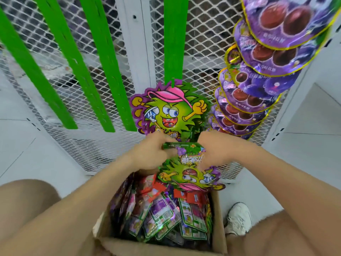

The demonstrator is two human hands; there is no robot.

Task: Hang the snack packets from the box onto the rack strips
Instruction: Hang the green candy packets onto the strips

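Checking item one: state of both hands? (Inspector)

Both are clamped on one green monster packet [190, 174]. The left hand [153, 152] pinches its upper left edge, the right hand [212, 150] grips its upper right edge, and the hands sit close together. (Operator)

Position of that packet relative to the cardboard box [219, 218]? (Inspector)

Directly above the far end of the box, with its lower edge overlapping the far rim. The printed character is inverted. (Operator)

Box contents? (Inspector)

Loose snack packets [166, 213], mostly back side up, piled across each other. (Operator)

Rack status beyond the box? (Inspector)

One matching packet [169, 111] hangs upright on a green strip [172, 43] straight beyond the box, just past the hands. Three more green strips [62, 61] hang beyond the box and to its left, carrying nothing in view. Beyond the box and to its right, a column of purple packets [258, 93] hangs overlapped. All of the strips are set against a white mesh panel [203, 43]. (Operator)

Anything beside the box? (Inspector)

A white shoe [238, 217] rests on the floor just right of the box. (Operator)
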